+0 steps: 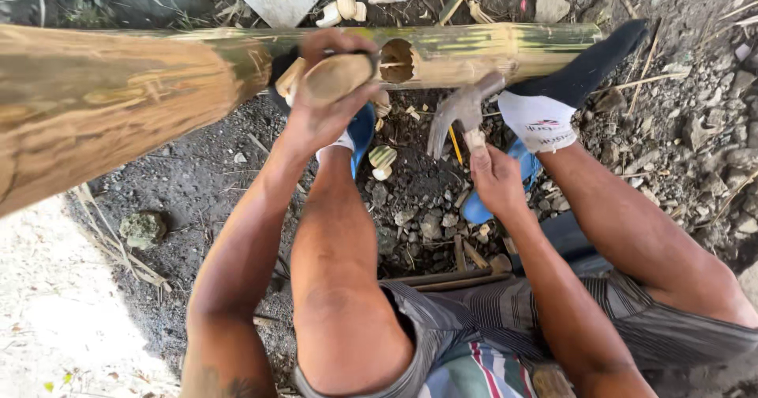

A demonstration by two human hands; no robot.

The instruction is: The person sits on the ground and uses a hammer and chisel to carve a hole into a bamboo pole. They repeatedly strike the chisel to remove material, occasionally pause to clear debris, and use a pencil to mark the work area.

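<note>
Left hand [328, 102] wraps its fingers round a short wooden peg [338, 76] beside the bamboo pole's [474, 50] hole [396, 60]. Right hand [496, 178] clenches the hammer [460, 114] near its head. Peg looks stiff, light; best gripped mid-shaft.

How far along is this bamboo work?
Done: a round hole is already cut through the bamboo pole, with chips on the ground. In hand: the left hand holds a wooden peg beside the hole; the right hand grips a hammer. Left: the peg is not yet in the hole.
</note>
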